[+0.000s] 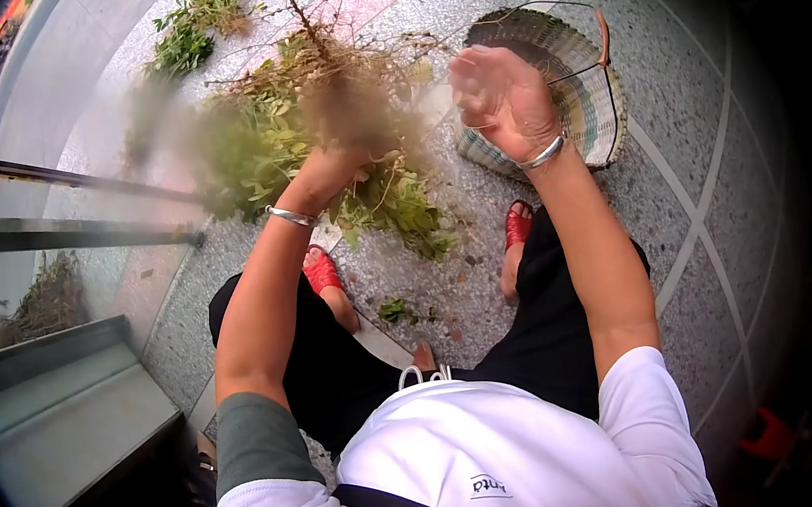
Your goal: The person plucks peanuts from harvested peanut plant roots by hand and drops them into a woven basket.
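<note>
My left hand (344, 163) is closed around a bunch of uprooted leafy plants (257, 135) that look like peanut plants. Its fingers are partly hidden by blurred roots and stems. Yellow-green leaves hang below the hand, and a tangle of brown roots (329, 62) rises above it. Over the near-left rim of a woven basket (601, 116), my right hand (500, 97) is held up with the palm showing and the fingers curled in. Whatever those fingers hold, if anything, I cannot make out. The basket has a thin curved handle and stands on the floor.
More leafy plants (200, 27) lie on the speckled floor (664, 54) at the back. A few loose leaves (398, 310) are between my feet in red sandals (322, 269). Metal rails (63, 235) and a grey metal ledge (56, 393) stand at left.
</note>
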`<state>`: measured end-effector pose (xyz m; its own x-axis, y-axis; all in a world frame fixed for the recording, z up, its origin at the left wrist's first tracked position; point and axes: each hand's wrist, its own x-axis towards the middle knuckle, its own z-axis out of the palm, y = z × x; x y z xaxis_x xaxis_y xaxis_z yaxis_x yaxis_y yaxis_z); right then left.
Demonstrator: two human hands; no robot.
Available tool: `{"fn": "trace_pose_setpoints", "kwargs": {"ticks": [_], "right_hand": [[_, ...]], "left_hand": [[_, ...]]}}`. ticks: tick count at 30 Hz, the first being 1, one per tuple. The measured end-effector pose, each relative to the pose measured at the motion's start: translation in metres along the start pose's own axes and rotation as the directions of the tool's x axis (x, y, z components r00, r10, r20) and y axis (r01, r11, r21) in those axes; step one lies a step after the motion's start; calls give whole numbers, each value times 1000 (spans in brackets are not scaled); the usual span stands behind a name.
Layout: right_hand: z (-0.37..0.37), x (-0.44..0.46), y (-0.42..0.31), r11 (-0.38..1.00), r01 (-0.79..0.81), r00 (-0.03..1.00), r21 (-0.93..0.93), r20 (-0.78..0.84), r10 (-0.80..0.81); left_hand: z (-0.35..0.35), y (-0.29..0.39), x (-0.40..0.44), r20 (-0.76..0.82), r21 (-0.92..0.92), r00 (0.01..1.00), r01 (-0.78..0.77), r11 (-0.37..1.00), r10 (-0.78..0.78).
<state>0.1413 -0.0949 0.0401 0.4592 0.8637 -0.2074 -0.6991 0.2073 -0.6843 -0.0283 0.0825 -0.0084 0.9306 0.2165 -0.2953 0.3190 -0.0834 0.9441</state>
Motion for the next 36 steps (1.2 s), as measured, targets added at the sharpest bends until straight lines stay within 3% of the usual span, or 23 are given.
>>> {"fn": "trace_pose_setpoints", "kwargs": {"ticks": [2,5,6,8,10,13,15,18,19,21,23,25,28,30,32,34,36], "right_hand": [[12,-4,5,938,93,995,-335,6,-97],[32,-1,21,539,180,954,-823,13,-299],[27,0,26,460,201,946,-865,51,-319],[21,3,33,290,246,927,-925,136,-350],[25,0,34,289,229,928,-929,118,-354],[28,-9,25,212,240,949,-947,182,-258],[22,-9,27,303,280,956,-911,235,-177],[20,-16,29,515,321,945,-795,302,-122],[25,-24,19,588,294,947,-754,312,-73],[23,-38,1,716,214,948,-665,318,12],[3,-38,-7,854,111,989,-508,142,-44],[-28,-35,-14,935,-15,995,-355,-98,-21],[-69,-36,-17,951,-212,902,-226,-420,101],[-104,-34,-11,962,-239,828,-134,-545,130],[-159,-31,-9,988,-146,796,-58,-600,82],[-176,-21,-8,990,133,588,48,-808,-40],[-190,-20,-10,997,70,551,-33,-832,-67]], "left_hand": [[7,-4,4,-19,-76,999,-36,996,35],[16,-2,3,-50,-186,999,8,983,-18],[17,0,2,-49,-229,998,32,973,-44],[11,-7,10,66,-11,998,4,1000,-3],[6,-10,15,50,162,999,8,987,-16],[3,-18,19,-22,233,997,-61,971,68],[0,-21,20,-49,192,999,0,981,10],[-4,-42,32,-32,431,926,-328,841,377],[-6,-36,36,-61,402,963,-216,890,262],[-15,-26,35,-193,80,981,-11,997,27],[-24,-20,32,-277,-176,957,32,984,-80],[-25,-3,22,-245,-526,949,41,849,-198],[-31,-6,26,-325,-432,920,62,900,-219],[-38,-9,27,-273,-473,938,62,879,-213],[-44,-9,23,-240,-490,957,23,871,-161],[-46,-6,20,-214,-487,975,-53,872,-61],[-44,-8,17,-136,-576,991,-85,813,7]]}}
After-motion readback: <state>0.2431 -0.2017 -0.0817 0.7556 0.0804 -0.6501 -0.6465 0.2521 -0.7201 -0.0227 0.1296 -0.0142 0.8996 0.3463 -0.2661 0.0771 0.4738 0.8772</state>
